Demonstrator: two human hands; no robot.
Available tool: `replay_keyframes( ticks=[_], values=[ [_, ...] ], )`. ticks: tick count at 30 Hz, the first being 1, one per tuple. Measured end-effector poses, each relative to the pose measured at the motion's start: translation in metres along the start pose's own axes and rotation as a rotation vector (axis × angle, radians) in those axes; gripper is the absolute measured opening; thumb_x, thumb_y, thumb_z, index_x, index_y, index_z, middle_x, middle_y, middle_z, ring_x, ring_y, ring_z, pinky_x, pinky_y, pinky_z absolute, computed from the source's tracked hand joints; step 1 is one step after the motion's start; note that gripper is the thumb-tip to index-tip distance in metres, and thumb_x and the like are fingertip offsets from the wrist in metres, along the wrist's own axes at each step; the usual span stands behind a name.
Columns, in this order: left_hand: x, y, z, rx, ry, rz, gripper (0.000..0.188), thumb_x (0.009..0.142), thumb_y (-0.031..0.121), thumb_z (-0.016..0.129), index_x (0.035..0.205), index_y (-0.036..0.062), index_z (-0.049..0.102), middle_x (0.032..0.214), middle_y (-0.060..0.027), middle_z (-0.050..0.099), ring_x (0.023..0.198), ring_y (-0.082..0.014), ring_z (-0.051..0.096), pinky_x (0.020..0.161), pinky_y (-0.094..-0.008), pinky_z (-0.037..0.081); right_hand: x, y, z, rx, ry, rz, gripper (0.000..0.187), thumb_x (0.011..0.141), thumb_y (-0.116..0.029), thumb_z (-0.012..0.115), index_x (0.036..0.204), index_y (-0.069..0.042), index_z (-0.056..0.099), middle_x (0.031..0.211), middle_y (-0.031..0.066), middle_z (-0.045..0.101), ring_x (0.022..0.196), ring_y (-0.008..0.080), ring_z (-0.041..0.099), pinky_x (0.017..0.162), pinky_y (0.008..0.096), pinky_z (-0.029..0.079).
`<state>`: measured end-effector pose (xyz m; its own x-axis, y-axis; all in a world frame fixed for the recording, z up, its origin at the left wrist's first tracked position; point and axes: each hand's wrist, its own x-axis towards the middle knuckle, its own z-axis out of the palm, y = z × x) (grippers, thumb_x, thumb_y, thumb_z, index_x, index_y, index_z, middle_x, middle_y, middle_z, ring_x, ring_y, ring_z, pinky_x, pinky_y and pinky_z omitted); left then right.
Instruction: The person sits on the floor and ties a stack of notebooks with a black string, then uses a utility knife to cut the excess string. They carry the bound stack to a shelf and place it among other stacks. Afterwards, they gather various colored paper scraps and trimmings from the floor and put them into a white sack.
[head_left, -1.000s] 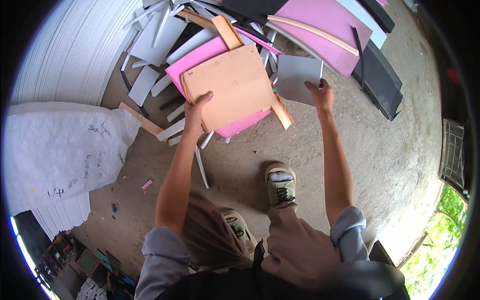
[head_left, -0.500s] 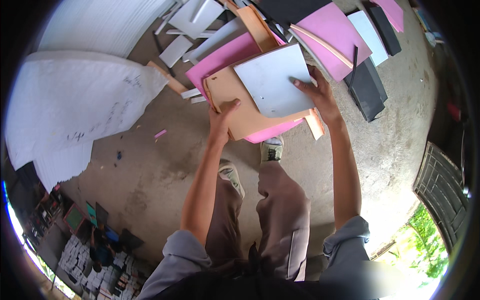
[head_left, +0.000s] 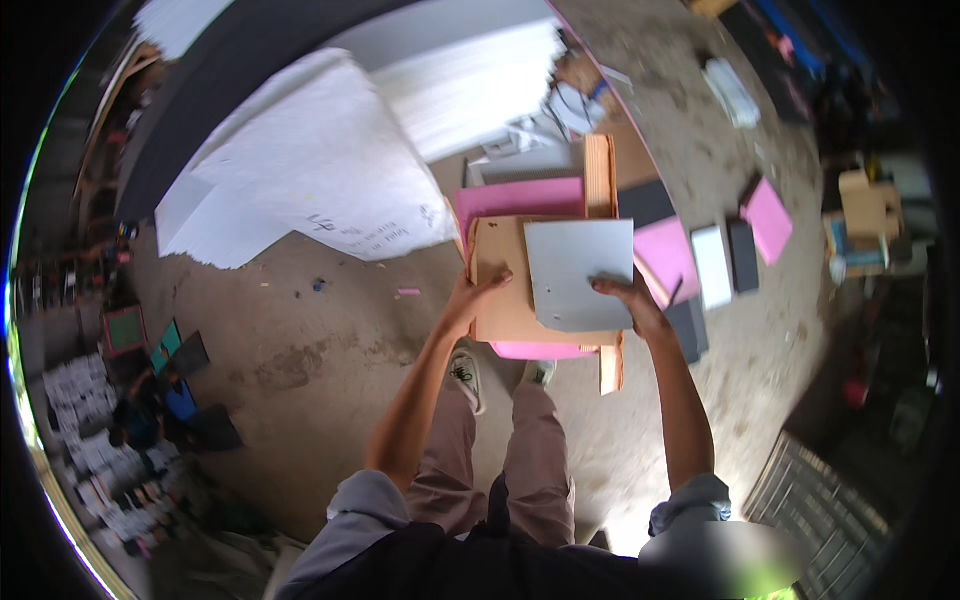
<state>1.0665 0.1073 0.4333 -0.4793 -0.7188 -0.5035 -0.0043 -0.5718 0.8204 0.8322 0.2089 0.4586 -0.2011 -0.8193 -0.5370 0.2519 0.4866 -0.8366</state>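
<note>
Sheets of board (head_left: 505, 245) filled both hands in the head view, held in a loose stack above the concrete floor (head_left: 330, 430). The left hand (head_left: 472, 300) was clamped on the left edge of a tan sheet (head_left: 500, 315), thumb on top, its other fingers mostly hidden. The right hand (head_left: 638, 300) gripped the right edge of a pale grey sheet (head_left: 580, 260) lying over the tan one, thumb on its face. A pink sheet (head_left: 530, 198) showed beneath at the far and near sides, and a tan strip (head_left: 599, 175) stuck out at the far right. Far left lay a white sack (head_left: 310, 160); to the right, a white panel (head_left: 712, 268) rested just beside a black panel (head_left: 743, 257).
</note>
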Motion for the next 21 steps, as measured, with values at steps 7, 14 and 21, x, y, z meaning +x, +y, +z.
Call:
replay_keyframes(
  ticks=[7,14,21],
  values=[
    [0.027,0.13,-0.108,-0.177,0.196,0.455,0.052,0.082,0.02,0.062,0.123,0.0016,0.035,0.108,-0.0105,0.052,0.098,-0.0148,0.051,0.082,-0.0279,0.043,0.082,-0.144,0.134,-0.135,-0.061,-0.248,0.062,0.064,-0.012,0.071,0.118,0.001,0.042,0.104,0.0129,0.056,0.098,0.0208,0.054,0.085,0.032,0.043],
    [0.09,0.228,-0.306,0.396,0.658,0.773,0.044,0.081,0.006,0.058,0.121,0.0062,0.039,0.122,-0.0111,0.04,0.092,-0.0176,0.055,0.067,-0.0258,0.048,0.195,-0.266,0.278,-0.162,0.038,-0.508,0.053,0.067,-0.011,0.07,0.111,0.007,0.045,0.099,0.015,0.059,0.087,0.02,0.058,0.08,0.0295,0.045],
    [0.132,0.28,-0.444,1.004,0.653,0.525,0.037,0.071,0.009,0.066,0.106,0.0113,0.053,0.111,-0.0049,0.048,0.083,-0.0189,0.058,0.068,-0.0339,0.048,0.314,-0.355,0.4,-0.136,0.041,-0.701,0.054,0.069,-0.011,0.07,0.113,0.003,0.042,0.104,0.0134,0.054,0.095,0.0184,0.053,0.084,0.0284,0.042]
  ],
)
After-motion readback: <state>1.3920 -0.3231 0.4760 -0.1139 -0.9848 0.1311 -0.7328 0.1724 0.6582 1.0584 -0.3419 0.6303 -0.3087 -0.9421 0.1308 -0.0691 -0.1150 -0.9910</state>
